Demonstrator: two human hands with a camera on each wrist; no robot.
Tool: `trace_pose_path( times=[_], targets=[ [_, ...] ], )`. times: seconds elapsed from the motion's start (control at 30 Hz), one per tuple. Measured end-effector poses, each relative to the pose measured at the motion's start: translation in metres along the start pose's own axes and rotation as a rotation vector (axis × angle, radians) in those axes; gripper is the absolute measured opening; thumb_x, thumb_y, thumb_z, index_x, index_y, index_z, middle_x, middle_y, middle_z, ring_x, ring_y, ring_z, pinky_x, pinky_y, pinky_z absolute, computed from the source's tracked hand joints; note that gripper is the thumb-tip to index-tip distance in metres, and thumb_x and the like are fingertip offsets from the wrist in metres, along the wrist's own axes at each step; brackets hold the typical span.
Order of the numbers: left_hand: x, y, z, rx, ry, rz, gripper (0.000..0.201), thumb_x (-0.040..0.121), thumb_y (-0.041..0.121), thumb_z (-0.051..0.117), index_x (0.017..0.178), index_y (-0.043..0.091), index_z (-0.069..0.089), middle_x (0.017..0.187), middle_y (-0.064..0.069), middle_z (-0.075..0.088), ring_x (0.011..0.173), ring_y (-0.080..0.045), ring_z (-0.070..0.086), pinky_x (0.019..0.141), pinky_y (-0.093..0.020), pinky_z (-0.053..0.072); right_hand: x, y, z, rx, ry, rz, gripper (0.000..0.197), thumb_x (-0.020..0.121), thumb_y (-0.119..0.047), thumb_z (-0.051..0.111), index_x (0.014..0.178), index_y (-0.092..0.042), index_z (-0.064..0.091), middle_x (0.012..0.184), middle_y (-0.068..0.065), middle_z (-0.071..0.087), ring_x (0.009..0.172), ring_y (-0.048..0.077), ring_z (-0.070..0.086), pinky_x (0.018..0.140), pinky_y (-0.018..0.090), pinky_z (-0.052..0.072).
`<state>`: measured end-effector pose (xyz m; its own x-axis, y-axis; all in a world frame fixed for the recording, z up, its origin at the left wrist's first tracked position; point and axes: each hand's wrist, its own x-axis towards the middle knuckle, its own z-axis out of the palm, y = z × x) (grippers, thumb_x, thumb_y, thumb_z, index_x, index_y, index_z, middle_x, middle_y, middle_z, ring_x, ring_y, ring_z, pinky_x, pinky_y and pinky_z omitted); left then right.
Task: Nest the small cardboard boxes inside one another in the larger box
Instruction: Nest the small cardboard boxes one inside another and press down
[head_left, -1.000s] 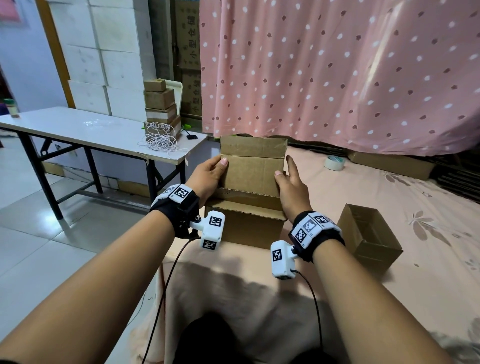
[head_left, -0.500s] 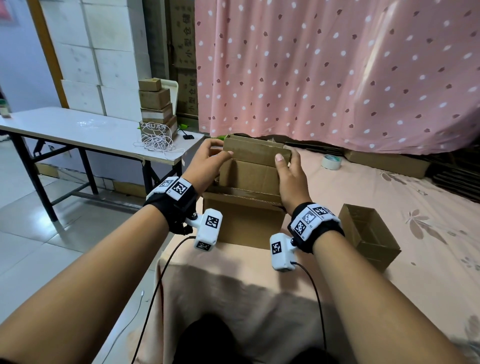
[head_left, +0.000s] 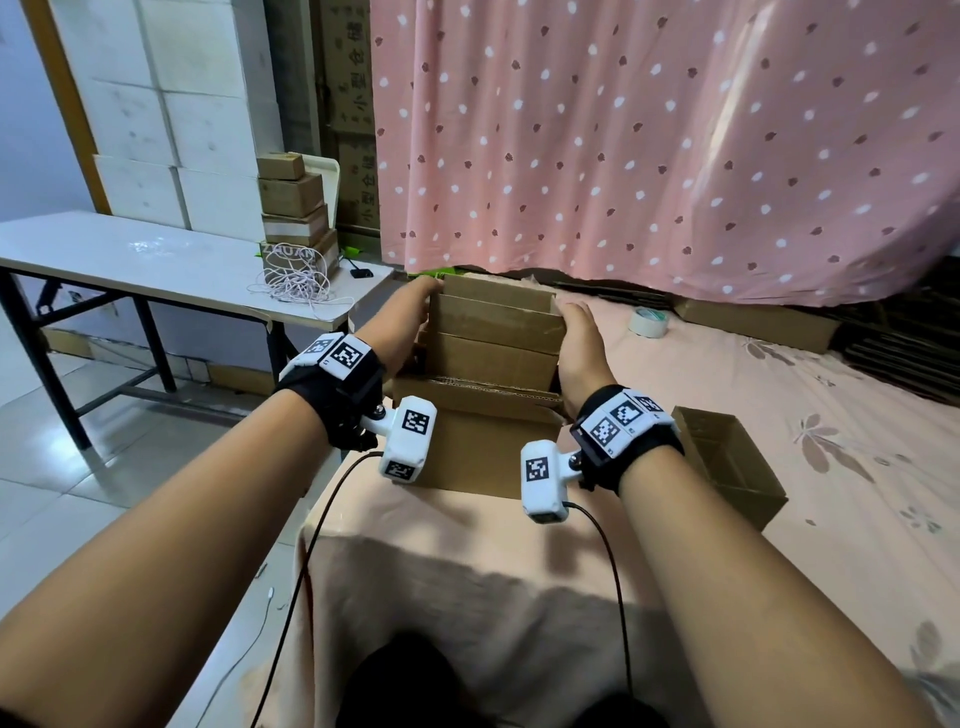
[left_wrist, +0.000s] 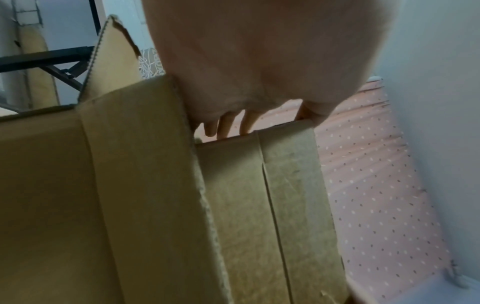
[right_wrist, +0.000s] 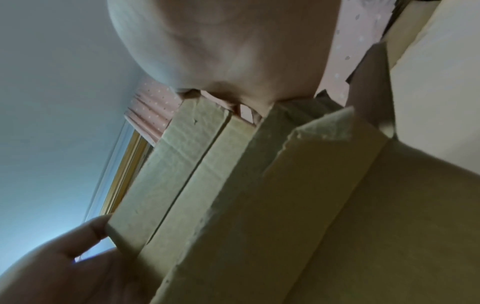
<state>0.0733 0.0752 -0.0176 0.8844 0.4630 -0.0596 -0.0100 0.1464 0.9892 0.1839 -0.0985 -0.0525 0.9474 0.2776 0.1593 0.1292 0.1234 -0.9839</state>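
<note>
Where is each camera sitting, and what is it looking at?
Head: worn on the head, facing forward and down at the inner box standing in the larger box; both forearms, left hand and right hand show.
Left wrist: under the left wrist, looking along the left hand at the inner box.
Right wrist: under the right wrist, looking up along the right hand; the left hand shows too.
Shared: all three see the inner box gripped by its sides.

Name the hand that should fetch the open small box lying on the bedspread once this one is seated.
Right. The open small box lies just beside the right hand, while the left hand holds the far side of the nested box, with the larger box between.
</note>
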Motion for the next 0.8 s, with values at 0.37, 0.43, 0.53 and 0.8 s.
trace_pose_path(
  times=[0.37,0.43,0.53,0.8],
  targets=[
    [0.001,0.001,-0.009,0.071,-0.143,-0.108,0.025,0.096,0.040,0.046,0.097,0.019,0.060,0.074,0.003,0.054,0.070,-0.014,0.049,0.063,-0.029,0.038,-0.004,0.015,-0.003,0.194,-0.035,0.167,0.082,0.068,-0.055,0.064,0.141,-0.018,0.061,0.142,0.022,0.064,0.134,0.044,0.060,0.112,0.065,0.046],
    [0.002,0.001,-0.015,0.092,-0.176,-0.115,0.027,0.094,0.042,0.048,0.099,0.019,0.061,0.076,0.004,0.056,0.069,-0.014,0.050,0.063,-0.028,0.039,-0.014,0.014,-0.002,0.197,-0.048,0.183,0.082,0.069,-0.055,0.065,0.143,-0.019,0.060,0.143,0.022,0.064,0.134,0.044,0.060,0.113,0.066,0.045],
    [0.002,-0.001,-0.018,0.057,-0.156,-0.082,0.031,0.081,0.042,0.053,0.102,0.022,0.064,0.084,0.002,0.060,0.076,-0.016,0.054,0.068,-0.028,0.045,-0.019,0.017,0.000,0.188,-0.057,0.137,0.075,0.076,-0.051,0.062,0.145,-0.022,0.057,0.143,0.020,0.065,0.134,0.040,0.062,0.114,0.059,0.048],
    [0.002,-0.014,-0.015,-0.025,-0.148,-0.037,0.059,0.070,0.048,0.056,0.120,0.019,0.068,0.110,-0.015,0.064,0.088,-0.029,0.064,0.082,-0.037,0.049,-0.012,0.025,0.003,0.217,-0.113,0.097,0.078,0.077,-0.053,0.063,0.147,-0.022,0.054,0.146,0.019,0.063,0.139,0.041,0.057,0.118,0.063,0.042]
  ],
)
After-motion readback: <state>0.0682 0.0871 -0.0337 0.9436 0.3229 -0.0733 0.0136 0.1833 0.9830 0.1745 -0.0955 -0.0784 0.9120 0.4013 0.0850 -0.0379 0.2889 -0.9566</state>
